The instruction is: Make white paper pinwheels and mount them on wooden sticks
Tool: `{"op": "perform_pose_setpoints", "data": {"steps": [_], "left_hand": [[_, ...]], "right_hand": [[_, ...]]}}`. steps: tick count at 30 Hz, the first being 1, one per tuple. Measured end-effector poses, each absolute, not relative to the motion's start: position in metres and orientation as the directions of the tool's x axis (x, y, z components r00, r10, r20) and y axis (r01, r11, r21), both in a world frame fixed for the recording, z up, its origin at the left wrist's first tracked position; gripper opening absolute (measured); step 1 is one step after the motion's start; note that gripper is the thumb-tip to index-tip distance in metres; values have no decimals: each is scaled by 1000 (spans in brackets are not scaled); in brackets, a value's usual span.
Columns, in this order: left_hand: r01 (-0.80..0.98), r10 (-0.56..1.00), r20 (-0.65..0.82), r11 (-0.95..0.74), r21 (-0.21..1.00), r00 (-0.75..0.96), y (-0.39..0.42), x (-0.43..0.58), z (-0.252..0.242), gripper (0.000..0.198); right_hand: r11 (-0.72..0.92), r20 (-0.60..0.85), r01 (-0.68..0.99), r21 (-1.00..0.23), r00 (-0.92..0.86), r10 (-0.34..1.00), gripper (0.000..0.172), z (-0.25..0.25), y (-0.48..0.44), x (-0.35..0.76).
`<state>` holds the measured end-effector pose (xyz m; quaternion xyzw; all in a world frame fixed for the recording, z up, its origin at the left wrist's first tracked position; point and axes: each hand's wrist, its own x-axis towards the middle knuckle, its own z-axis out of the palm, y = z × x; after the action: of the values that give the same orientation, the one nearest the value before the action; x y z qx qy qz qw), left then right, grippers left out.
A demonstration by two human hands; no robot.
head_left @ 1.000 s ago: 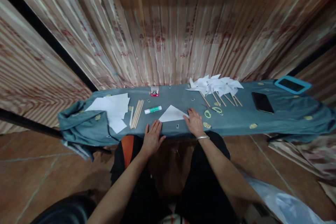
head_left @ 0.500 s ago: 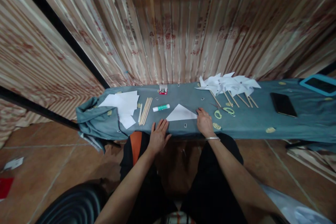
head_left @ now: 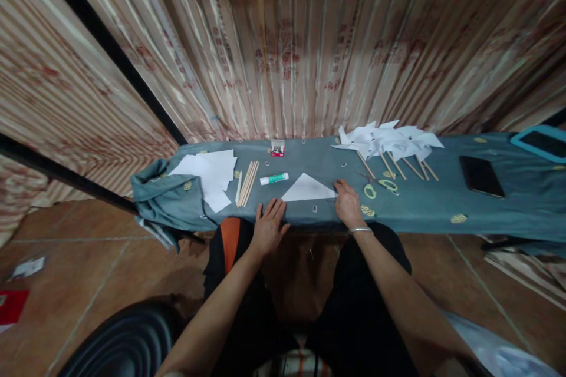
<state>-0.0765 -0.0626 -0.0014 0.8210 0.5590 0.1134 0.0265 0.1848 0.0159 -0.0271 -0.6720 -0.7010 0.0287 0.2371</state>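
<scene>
A sheet of white paper (head_left: 308, 188), folded into a triangle, lies on the cloth-covered bench between my hands. My left hand (head_left: 269, 227) rests flat at its left corner, fingers spread and fingertips touching the paper's edge. At the opposite corner, my right hand (head_left: 348, 203) has its fingers bent and held together on the paper's tip. A glue stick (head_left: 274, 179) lies just beyond the triangle to the left. Scissors with pale green handles (head_left: 379, 187) lie open to the right of my right hand.
Wooden sticks (head_left: 248, 184) and loose white sheets (head_left: 210, 174) are at left. A small red box of pins (head_left: 277, 149) sits at the back. Several paper pinwheels (head_left: 389, 140) on sticks lie back right, near a black phone (head_left: 481, 176) and a blue-framed tablet (head_left: 542, 143).
My right hand has slid slightly right along the folded paper's edge, showing a bit more of its corner. My left hand stays in place. The whole view has shifted a little.
</scene>
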Motion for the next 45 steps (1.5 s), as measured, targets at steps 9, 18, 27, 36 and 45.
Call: {"op": "perform_pose_setpoints", "data": {"steps": [9, 18, 27, 36, 45], "left_hand": [[914, 935, 147, -348, 210, 323, -64, -73, -2, 56], [910, 940, 164, -332, 250, 298, -62, -72, -2, 52], [905, 931, 256, -329, 269, 262, -57, -67, -9, 49], [890, 909, 349, -340, 304, 228, -50, -64, -17, 48], [851, 894, 374, -385, 357, 247, -48, -58, -19, 56]], "right_hand": [[91, 328, 907, -411, 53, 943, 49, -27, 12, 185], [121, 318, 883, -453, 33, 947, 39, -23, 11, 183], [175, 325, 811, -559, 20, 946, 30, -21, 12, 180], [251, 383, 505, -825, 174, 907, 17, -34, 26, 187], [239, 412, 487, -840, 287, 865, 21, -23, 20, 193]]}}
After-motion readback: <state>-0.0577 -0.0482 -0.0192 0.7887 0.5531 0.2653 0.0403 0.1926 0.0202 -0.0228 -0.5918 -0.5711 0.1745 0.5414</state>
